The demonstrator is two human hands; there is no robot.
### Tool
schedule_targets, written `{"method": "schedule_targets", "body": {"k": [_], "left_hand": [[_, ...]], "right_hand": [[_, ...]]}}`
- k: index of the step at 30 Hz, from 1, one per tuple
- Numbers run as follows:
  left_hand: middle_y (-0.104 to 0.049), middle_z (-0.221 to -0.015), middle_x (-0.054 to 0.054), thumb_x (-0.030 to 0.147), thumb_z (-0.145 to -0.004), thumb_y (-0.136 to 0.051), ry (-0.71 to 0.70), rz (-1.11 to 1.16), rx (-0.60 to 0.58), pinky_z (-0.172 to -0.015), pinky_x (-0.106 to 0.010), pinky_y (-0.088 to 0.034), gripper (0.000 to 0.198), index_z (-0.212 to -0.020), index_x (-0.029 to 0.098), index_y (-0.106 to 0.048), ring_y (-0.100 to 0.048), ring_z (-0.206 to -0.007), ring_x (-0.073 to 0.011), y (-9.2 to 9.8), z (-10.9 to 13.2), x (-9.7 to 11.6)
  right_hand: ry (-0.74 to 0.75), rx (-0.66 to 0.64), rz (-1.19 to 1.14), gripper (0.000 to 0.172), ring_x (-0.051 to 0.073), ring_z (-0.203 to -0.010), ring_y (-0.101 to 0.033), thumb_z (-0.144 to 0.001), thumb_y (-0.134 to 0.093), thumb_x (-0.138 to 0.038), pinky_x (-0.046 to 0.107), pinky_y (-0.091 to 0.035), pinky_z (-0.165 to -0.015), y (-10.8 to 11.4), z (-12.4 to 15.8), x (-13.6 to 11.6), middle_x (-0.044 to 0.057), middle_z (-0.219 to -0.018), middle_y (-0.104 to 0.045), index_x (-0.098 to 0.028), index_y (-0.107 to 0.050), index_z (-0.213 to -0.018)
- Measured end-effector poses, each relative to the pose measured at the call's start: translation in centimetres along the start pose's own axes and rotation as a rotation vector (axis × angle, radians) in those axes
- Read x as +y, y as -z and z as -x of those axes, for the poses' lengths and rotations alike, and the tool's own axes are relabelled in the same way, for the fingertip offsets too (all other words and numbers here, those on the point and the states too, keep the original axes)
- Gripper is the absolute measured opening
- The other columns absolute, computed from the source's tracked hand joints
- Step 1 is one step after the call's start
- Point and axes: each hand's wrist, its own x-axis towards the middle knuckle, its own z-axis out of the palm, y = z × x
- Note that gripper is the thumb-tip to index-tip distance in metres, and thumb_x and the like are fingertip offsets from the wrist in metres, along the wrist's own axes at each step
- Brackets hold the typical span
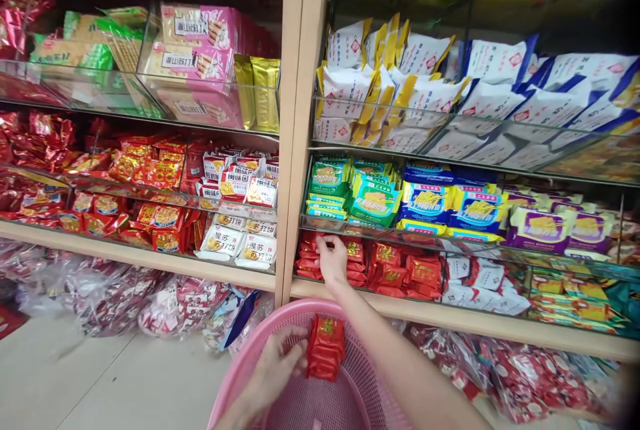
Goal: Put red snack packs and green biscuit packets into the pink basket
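My right hand (333, 258) reaches into the bottom shelf compartment, its fingers pinched at the red snack packets (354, 263) with gold print. The exact grip there is partly hidden. My left hand (281, 362) is inside the rim of a pink mesh basket (235, 357), fingers apart and bent. Just right of its fingertips is a small stack of red packets (326, 348) with gold characters, against the basket's inner wall. Whether the fingertips touch that stack I cannot tell.
Glass-fronted shelves hold green cracker packs (374, 200), blue and yellow packs (425, 202) and white packets (345, 93). A wooden upright (295, 123) divides two shelf units. Plastic bags of packets (113, 300) lie along the tiled floor (75, 377) under the shelves.
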Motion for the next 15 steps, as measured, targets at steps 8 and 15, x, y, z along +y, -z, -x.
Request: {"method": "schedule_targets", "body": {"k": [8,15], "left_hand": [[-0.063,-0.075,-0.001,0.044,-0.072,-0.064,0.001,0.014,-0.006,-0.058,-0.026,-0.045,0.04,-0.099,0.014,-0.06,-0.06,-0.065,-0.014,0.2,0.7,1.0],[-0.063,-0.09,-0.004,0.048,-0.074,-0.065,-0.032,0.095,-0.015,-0.058,-0.02,-0.047,0.041,-0.097,0.015,-0.06,-0.059,-0.066,-0.0096,-0.1,0.2,4.2]], "right_hand": [[-0.216,0.014,-0.233,0.037,0.009,-0.047,-0.054,-0.059,-0.074,-0.047,0.019,-0.04,-0.039,2.6,3.0,-2.6,-0.008,-0.054,-0.054,-0.021,-0.051,-0.073],[-0.404,-0.181,-0.3,0.035,0.003,-0.042,-0.046,-0.06,-0.08,-0.04,0.012,-0.034,-0.038,11.0,9.6,-2.9,-0.007,-0.048,-0.055,-0.019,-0.056,-0.074]]}}
